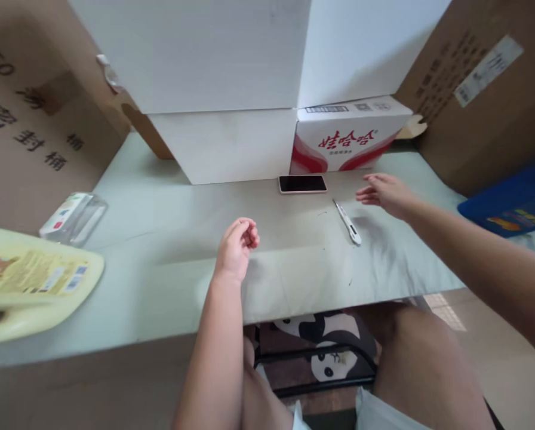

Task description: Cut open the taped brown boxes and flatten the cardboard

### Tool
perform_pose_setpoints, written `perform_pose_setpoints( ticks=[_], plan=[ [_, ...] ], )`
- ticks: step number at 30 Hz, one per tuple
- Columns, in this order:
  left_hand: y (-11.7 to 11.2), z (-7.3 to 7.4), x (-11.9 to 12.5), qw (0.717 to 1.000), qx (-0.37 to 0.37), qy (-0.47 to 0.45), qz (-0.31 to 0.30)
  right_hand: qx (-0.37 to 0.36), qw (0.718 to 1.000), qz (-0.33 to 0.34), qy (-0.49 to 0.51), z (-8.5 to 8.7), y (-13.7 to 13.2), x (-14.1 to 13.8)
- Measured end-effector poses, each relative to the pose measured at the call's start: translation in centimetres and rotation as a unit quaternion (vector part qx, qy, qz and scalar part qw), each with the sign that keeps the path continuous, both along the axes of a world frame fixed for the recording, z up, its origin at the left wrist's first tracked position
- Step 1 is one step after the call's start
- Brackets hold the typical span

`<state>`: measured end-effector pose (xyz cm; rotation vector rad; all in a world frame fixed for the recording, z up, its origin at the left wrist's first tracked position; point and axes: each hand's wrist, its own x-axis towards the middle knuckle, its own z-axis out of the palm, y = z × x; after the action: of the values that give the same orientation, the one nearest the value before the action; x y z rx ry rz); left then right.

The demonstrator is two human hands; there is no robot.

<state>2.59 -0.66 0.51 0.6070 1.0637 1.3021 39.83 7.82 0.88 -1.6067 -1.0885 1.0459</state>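
I judged the right hand (pixel 384 193), fingers apart just right of the thermometer (pixel 348 223), should pinch its middle; left hand (pixel 237 246) curled, empty.

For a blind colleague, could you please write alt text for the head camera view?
The person's open right hand is near a white thermometer lying on a pale table. The left hand is curled shut. A black phone lies before white boxes.

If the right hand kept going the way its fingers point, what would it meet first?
Probably the black phone on the table; the thermometer lies beside that line. How high the right hand hovers is unclear.
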Motion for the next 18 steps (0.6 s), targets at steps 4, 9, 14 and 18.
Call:
perform_pose_setpoints(
  ticks=[4, 9, 14, 18],
  plan=[
    [-1.1, 0.7, -1.5, 0.999, 0.013, -0.039, 0.016, -0.074, 0.993, 0.090, -0.011, -0.1, -1.2, -8.1],
    [-2.4, 1.1, -4.8, 0.993, 0.038, -0.089, 0.071, -0.054, 0.972, 0.224, -0.055, -0.1, 0.4, -19.9],
    [-3.1, 0.6, -8.1, 0.986, 0.029, -0.094, 0.135, 0.005, 0.934, 0.343, -0.094, -0.3, 3.0, -31.5],
    [-3.1, 0.1, -10.4, 0.976, -0.005, -0.107, 0.187, 0.068, 0.914, 0.378, -0.133, 0.2, 5.5, -39.5]
  ],
)
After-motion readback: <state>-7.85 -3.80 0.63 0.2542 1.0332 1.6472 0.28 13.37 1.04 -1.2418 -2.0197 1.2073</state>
